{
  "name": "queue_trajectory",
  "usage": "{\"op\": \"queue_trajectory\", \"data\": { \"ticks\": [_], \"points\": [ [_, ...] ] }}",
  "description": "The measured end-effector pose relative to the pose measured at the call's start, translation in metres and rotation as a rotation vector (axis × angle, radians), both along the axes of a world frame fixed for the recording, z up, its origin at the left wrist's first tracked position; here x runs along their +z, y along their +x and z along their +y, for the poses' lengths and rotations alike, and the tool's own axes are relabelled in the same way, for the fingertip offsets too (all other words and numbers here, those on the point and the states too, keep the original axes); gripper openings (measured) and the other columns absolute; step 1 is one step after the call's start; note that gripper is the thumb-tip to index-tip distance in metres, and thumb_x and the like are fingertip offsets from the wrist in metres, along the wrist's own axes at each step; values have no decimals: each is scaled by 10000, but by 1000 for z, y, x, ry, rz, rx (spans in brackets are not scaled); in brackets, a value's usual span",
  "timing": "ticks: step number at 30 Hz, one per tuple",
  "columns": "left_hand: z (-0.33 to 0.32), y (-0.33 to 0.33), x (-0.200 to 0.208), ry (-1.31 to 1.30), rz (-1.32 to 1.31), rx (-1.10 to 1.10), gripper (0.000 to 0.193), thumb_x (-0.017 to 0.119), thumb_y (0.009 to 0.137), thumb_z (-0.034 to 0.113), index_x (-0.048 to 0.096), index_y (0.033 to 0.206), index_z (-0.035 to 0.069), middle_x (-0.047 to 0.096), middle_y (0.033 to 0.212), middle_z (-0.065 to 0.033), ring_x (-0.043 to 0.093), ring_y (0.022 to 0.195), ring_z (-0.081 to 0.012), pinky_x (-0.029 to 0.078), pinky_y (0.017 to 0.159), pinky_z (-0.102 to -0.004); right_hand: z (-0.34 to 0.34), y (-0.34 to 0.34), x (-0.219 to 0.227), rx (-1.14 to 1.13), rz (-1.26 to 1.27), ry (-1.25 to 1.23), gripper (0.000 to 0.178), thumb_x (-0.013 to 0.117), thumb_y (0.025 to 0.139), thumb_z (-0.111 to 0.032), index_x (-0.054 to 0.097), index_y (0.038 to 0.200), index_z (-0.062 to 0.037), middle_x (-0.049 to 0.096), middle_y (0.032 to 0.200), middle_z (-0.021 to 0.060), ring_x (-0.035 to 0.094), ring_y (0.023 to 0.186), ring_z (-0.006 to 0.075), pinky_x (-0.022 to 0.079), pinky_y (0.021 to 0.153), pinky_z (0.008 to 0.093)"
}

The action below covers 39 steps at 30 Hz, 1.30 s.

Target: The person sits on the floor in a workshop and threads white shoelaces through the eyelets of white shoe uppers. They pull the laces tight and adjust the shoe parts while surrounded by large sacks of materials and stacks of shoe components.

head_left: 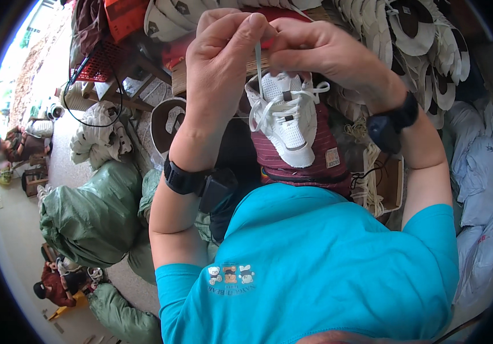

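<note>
A white shoe upper (293,123) with mesh panels and partly threaded laces rests on maroon striped cloth (338,140) over my lap. From it a white shoelace (259,66) runs taut up to my raised hands. My left hand (223,49) is closed, with thumb and forefinger pinched on that lace. Right beside it, fingertips almost touching, my right hand (321,51) is curled in a pinch; what sits between its fingers is hidden. A loose lace end sticks out at the upper's right side.
Stacked shoe uppers (430,51) hang at the upper right. Lace bundles lie by an open box (392,180). Green sacks (94,215) fill the left, pale sacks (481,172) the right. A bucket (163,123) stands beside my left forearm. Other people (57,286) sit farther left.
</note>
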<state>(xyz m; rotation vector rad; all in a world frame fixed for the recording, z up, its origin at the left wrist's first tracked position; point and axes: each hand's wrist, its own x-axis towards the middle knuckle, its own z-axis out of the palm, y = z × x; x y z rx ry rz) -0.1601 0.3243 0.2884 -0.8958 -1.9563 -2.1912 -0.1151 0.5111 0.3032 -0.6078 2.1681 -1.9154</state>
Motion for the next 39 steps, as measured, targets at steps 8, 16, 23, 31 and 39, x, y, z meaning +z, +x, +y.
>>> {"op": "queue_trajectory", "data": {
  "ticks": [8, 16, 23, 31, 39],
  "points": [
    [8, 36, -58, -120, -392, -26, 251, 548, 1035, 217, 620, 1116, -10, 680, 984, -48, 606, 791, -79, 477, 679, -216, 3, -19, -35, -164, -81, -213, 225, 609, 1005, -244, 706, 1042, -44, 704, 970, 4, 637, 863, 68, 507, 787, 207],
    [9, 34, -60, 102, -467, -250, 283, 487, 1062, 224, 640, 1153, 5, 596, 804, 6, 484, 684, -57, 389, 612, -207, -12, -8, -33, -292, -206, -398, 254, 552, 1027, -188, 630, 1194, -12, 685, 990, 59, 656, 891, 88, 541, 787, 238],
    [-79, -1, -109, -233, -379, 149, 365, 465, 1071, 298, 690, 1004, 19, 446, 638, 52, 344, 553, -28, 257, 499, -201, 71, 5, -96, -532, -103, 135, 247, 527, 1007, -140, 571, 1214, -14, 676, 891, 37, 483, 633, 25, 426, 574, 182],
    [-82, 4, -98, -502, -359, 66, 349, 509, 1053, 279, 716, 996, 5, 497, 644, 54, 420, 600, -27, 341, 549, -207, 65, 26, -106, -429, -49, 205, 121, 597, 963, -138, 638, 963, -24, 644, 764, -14, 552, 672, 42, 463, 622, 218],
    [-55, 9, -83, -587, -543, -293, 393, 470, 1034, 310, 689, 880, 22, 483, 695, 59, 374, 624, -37, 309, 562, -226, 52, 35, -82, -383, -16, 697, 131, 636, 843, -164, 607, 843, -36, 581, 656, 42, 563, 627, 146, 450, 607, 302]
  ]
}}
